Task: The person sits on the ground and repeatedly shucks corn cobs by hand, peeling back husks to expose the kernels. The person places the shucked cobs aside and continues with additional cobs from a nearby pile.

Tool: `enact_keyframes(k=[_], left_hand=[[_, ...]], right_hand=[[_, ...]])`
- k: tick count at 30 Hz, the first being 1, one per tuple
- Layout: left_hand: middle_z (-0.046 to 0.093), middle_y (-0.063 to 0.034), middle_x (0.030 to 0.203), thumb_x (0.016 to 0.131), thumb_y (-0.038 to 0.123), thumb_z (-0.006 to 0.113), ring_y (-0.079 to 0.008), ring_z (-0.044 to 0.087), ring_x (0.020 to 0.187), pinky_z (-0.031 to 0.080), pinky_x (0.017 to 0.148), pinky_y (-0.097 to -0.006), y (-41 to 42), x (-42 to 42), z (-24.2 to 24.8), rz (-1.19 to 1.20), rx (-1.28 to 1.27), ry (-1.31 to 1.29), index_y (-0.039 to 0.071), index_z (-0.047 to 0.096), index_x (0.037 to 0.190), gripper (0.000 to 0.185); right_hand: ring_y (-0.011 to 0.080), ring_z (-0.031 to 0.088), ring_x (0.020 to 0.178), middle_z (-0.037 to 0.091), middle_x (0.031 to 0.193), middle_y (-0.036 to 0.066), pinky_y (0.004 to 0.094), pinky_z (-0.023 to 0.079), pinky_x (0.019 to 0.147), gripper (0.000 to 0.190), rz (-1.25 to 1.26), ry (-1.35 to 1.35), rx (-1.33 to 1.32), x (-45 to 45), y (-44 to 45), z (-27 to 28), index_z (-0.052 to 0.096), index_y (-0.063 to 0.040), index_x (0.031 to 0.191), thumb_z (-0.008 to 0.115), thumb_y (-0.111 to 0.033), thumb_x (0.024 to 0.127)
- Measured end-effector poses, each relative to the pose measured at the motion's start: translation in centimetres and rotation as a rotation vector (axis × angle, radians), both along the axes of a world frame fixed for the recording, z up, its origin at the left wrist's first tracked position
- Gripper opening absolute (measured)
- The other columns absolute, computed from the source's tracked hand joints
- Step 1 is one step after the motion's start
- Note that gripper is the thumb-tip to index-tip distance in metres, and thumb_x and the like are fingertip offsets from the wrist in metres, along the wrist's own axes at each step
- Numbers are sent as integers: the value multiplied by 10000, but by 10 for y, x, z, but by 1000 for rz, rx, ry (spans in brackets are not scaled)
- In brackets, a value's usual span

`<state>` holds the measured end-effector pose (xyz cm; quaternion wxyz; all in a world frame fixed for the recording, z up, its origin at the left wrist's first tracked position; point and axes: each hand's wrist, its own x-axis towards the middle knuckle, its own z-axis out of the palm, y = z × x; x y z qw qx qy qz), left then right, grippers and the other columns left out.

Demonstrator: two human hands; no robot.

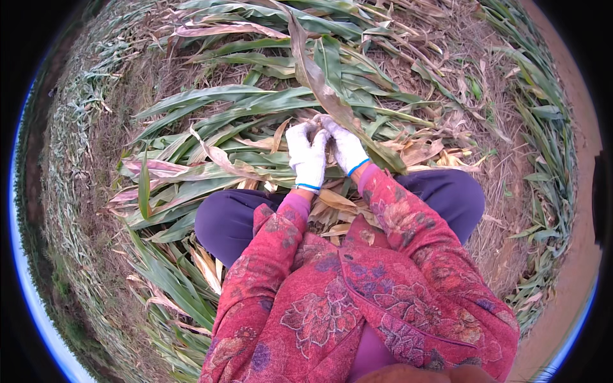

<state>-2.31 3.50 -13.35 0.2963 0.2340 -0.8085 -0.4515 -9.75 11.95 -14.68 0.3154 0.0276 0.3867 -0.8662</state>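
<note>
My left hand (307, 155), in a white knit glove with a blue-edged cuff, is raised in front of my lap with its fingers bent. Beside it my right hand (346, 143) wears a matching glove, and the fingertips of both meet. They pinch a small, brownish dry corn husk (309, 115), mostly hidden by the fingers. A long, half-withered corn leaf (313, 79) slants across, passing over or against my right hand. Cut corn stalks with green leaves (230, 112) lie beneath and ahead of the hands.
Pale stripped husks (337, 201) lie between my bent legs (443, 196). More dry husks (421, 152) are right of the hands. Leafy stalks (177, 277) pile up by my left knee. Stubble ground (498, 230) and another row of cut stalks (550, 191) stretch along the right.
</note>
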Motion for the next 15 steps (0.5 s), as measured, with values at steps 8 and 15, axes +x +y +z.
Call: enact_keyframes(k=[8, 15], left_hand=[[584, -157, 972, 839, 168, 785, -351, 565, 957, 473, 884, -456, -6, 1, 9, -65, -53, -9, 16, 637, 948, 238], [606, -156, 970, 854, 221, 779, -386, 601, 935, 484, 835, -487, -2, 10, 12, -85, -286, -119, 51, 639, 937, 236]], right_hand=[[117, 644, 942, 721, 1030, 18, 277, 516, 859, 202, -23, 50, 50, 0, -5, -28, 733, -37, 1157, 623, -168, 1049], [172, 641, 1095, 694, 1181, 64, 331, 512, 965, 219, -33, 126, 243, -10, 4, -67, 676, -62, 1233, 618, -170, 1051]])
